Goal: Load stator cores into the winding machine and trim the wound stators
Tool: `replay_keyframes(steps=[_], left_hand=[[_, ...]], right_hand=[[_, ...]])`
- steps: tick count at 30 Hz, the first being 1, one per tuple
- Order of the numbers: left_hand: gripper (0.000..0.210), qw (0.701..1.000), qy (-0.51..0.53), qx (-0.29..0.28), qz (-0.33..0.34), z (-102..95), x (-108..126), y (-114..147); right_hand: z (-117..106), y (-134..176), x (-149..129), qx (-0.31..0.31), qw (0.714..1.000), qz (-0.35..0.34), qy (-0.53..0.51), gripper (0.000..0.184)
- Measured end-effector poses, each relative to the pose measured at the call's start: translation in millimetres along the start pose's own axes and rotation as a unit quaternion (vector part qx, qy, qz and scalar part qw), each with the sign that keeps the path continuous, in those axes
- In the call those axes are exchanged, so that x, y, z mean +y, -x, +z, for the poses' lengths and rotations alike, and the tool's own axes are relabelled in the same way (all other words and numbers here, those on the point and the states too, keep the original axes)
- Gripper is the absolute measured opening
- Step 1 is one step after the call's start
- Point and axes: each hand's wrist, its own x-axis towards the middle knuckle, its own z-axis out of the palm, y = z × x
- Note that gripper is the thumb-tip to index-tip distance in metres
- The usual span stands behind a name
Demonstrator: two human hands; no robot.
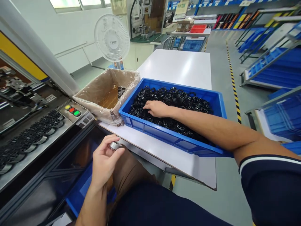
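Note:
My left hand, low at the front of the table, pinches a silver metal ring between thumb and fingers. My right hand reaches into a blue plastic crate heaped with black wheel-like parts. Its fingers are curled down onto the parts near the crate's left end. The fingertips are partly hidden among them, so what they hold, if anything, does not show.
Left of the crate stands a plastic-lined box with some parts inside. A machine bench carries rows of black parts with metal rings and coloured buttons. A fan stands behind; the white table extends away.

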Motion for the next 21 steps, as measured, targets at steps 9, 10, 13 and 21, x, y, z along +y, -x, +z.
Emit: replay_keyframes(steps=[9,10,13,21], left_hand=[[0.043,0.996,-0.071,-0.03,0.043,-1.5,7,12],[0.042,0.997,-0.053,-0.025,0.041,-1.9,8,13],[0.047,0.999,0.027,-0.015,0.03,0.0,13,13],[0.047,0.986,0.165,-0.002,-0.018,17.0,24,6]], right_hand=[[2,-7,7,-0.006,1.0,-0.018,0.017,0.014],[-2,-6,8,0.002,1.0,-0.015,0.016,0.012],[-19,4,-4,0.046,0.999,-0.007,0.016,0.013],[-32,77,-109,0.323,0.857,-0.3,-0.266,0.005]])
